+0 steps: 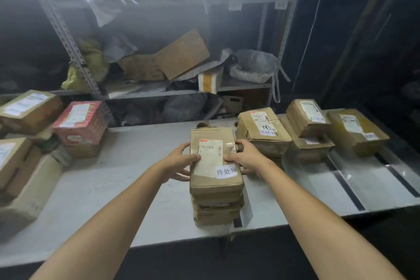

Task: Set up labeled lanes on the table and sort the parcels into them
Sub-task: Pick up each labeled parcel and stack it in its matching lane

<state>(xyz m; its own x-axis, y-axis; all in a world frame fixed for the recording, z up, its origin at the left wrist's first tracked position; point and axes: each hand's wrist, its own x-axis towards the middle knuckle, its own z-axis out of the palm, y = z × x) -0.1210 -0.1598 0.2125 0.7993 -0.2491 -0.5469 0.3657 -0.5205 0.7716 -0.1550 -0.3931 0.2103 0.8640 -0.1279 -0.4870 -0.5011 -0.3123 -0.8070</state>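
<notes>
Parcel [214,166] with a handwritten white label [226,171] (it tops a short stack [218,209] at the middle of the desk [127,166]) is held by both hands. The left hand [181,161] grips its left edge, thumb on top, and the right hand [246,158] clasps the right edge likewise. More labeled parcels [263,134] stand just to the right.

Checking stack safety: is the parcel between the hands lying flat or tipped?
Flat: the parcel rests label-up on the stack, left hand and right hand gripping its sides.

Labeled brown parcel [213,161] — atop stack [217,207]
</notes>
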